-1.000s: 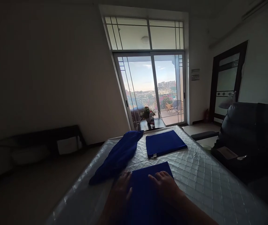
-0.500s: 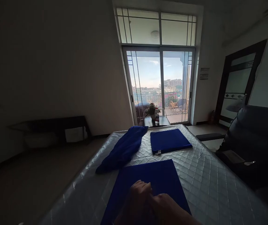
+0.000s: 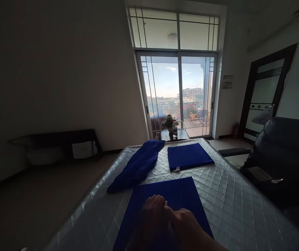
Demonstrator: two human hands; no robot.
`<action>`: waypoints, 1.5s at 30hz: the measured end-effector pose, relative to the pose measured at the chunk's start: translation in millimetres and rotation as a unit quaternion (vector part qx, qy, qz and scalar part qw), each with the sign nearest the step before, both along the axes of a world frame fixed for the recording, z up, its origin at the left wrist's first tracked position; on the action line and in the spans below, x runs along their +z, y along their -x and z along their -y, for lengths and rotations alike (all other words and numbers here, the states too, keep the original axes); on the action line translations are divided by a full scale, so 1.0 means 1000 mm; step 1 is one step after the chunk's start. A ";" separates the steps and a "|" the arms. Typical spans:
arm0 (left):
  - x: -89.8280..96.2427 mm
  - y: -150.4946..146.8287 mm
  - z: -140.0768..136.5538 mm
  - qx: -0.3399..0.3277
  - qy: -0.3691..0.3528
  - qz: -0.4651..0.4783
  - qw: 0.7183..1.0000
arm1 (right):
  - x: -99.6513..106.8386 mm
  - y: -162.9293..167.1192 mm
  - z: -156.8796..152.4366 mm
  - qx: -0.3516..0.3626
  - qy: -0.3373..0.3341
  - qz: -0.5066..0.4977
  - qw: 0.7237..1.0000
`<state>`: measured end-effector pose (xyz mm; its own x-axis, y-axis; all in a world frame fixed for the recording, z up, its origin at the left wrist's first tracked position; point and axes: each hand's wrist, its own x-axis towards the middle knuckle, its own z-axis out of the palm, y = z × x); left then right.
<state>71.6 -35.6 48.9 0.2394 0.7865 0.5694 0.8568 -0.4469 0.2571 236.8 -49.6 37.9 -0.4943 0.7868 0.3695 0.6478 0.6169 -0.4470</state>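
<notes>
Head view, clock centred on the near blue cloth (image 3: 182, 191). It lies flat on the quilted silver mattress (image 3: 233, 198), right in front of you; its far edge is straight, its near side runs out of frame at 6.

Your left hand (image 3: 153, 211) is over the middle of that cloth, fingers curled, knuckles up, a bit blurred. Your right hand (image 3: 186, 221) is at its 3, also curled, thumb toward the left. Hands are close together; can't tell if they touch. Can't tell either if you're pinching cloth or just pressing on it, fingertips are hidden.

At 1, folded blue cloth (image 3: 191, 157), flat, white tag (image 3: 176, 169) at its near edge, mattress showing between it and yours. At 11, bunched blue cloth (image 3: 139, 167), slanting, low end just beside your cloth's far left corner.

Beyond the mattress at 12: small dark table (image 3: 182, 135) with potted plant (image 3: 168, 122) and bottle (image 3: 174, 129), glass sliding door (image 3: 162, 82) behind them. At 2, black chair (image 3: 287, 150), paper (image 3: 259, 173) on it. At 10, dark low bench (image 3: 65, 136) along the wall.
</notes>
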 end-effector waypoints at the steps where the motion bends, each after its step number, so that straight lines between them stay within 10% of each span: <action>1: -0.003 0.002 -0.004 0.020 0.005 0.008 1.000 | 0.003 -0.006 -0.004 -0.029 -0.016 0.012 0.999; 7: -0.038 0.021 -0.032 0.039 0.039 0.009 0.998 | -0.012 -0.038 -0.048 -0.156 -0.082 0.074 0.982; 20: -0.053 0.022 -0.044 0.076 0.163 -0.087 0.980 | -0.027 -0.048 -0.071 -0.228 0.105 0.096 0.963; 32: -0.039 -0.087 -0.076 -0.063 0.073 -0.171 0.980 | -0.037 -0.053 -0.076 -0.193 0.103 0.123 0.968; 45: -0.071 0.072 -0.080 0.099 0.142 -0.193 0.966 | -0.029 -0.052 -0.071 -0.221 0.121 0.083 0.964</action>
<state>-0.8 44.4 -21.9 0.2201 0.9496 0.2230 0.9747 -0.2234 -0.0106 288.5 21.6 8.5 -0.1282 0.9874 0.0927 0.8979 0.1552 -0.4120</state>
